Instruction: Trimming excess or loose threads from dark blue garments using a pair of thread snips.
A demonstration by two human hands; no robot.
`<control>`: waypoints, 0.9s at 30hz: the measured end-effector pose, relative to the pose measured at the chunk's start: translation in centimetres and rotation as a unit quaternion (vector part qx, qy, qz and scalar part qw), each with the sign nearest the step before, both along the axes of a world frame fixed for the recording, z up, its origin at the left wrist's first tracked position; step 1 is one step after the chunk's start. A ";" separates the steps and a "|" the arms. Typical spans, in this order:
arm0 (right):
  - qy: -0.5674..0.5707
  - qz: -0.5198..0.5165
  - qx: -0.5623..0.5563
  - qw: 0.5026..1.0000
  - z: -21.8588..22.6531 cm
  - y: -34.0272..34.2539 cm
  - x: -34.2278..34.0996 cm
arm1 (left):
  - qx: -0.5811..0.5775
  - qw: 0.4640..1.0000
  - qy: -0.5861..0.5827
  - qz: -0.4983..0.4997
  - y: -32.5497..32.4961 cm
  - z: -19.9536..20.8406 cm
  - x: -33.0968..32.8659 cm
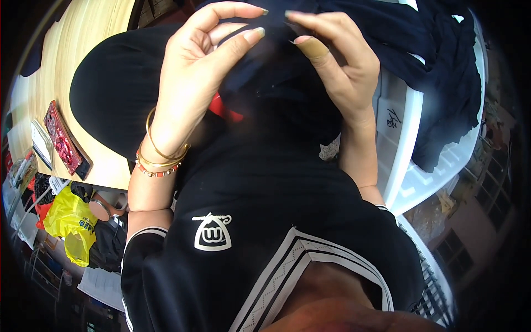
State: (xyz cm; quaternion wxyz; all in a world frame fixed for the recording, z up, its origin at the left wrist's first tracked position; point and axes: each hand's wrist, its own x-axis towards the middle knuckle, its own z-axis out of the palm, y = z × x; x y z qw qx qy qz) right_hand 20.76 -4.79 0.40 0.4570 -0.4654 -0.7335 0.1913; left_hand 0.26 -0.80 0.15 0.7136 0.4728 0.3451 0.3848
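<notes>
Left hand [193,63]: thumb and finger apart, nothing visible in it. Right hand [345,63] is loosely curled, can't tell if it's pinching anything. Dark cloth [271,83] sits beneath. Probably mid-job; can't see what's done. More dark fabric [448,94] hangs over the white bin [412,119].

It looks like a garment workshop: dark cloth [456,72] lies heaped in and over a white crate [414,105] right of the right hand [344,62]. Left of the left hand [193,66] is a pale wooden table [102,25] bearing a phone [64,143]; beyond it, a yellow bag [72,218] sits among clutter.
</notes>
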 end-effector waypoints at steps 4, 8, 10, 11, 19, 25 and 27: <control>0.115 0.009 -0.240 0.964 -0.3 -0.5 0.1 | -0.012 1.000 0.001 -0.026 -0.1 0.4 0.6; 0.147 -0.004 -0.150 0.978 -0.8 -0.6 1.5 | -0.035 0.996 -0.006 -0.078 -0.1 0.0 0.5; 0.188 -0.005 -0.133 0.973 -0.4 -0.8 2.7 | -0.059 0.993 0.005 -0.102 -0.3 -0.3 0.7; 0.213 -0.058 -0.152 0.963 -1.0 -1.3 4.0 | -0.059 0.993 0.004 -0.106 -0.4 -0.7 0.9; 0.194 -0.155 -0.198 0.948 0.6 -1.8 4.0 | -0.125 0.987 -0.043 -0.093 -0.3 -1.1 1.5; -0.026 -0.043 -0.020 0.999 1.6 -2.1 3.7 | -0.056 0.996 -0.021 -0.058 -0.7 -0.4 2.2; -0.046 -0.017 -0.006 0.999 1.6 -2.2 3.4 | -0.032 0.998 -0.020 -0.051 -0.7 -0.5 2.2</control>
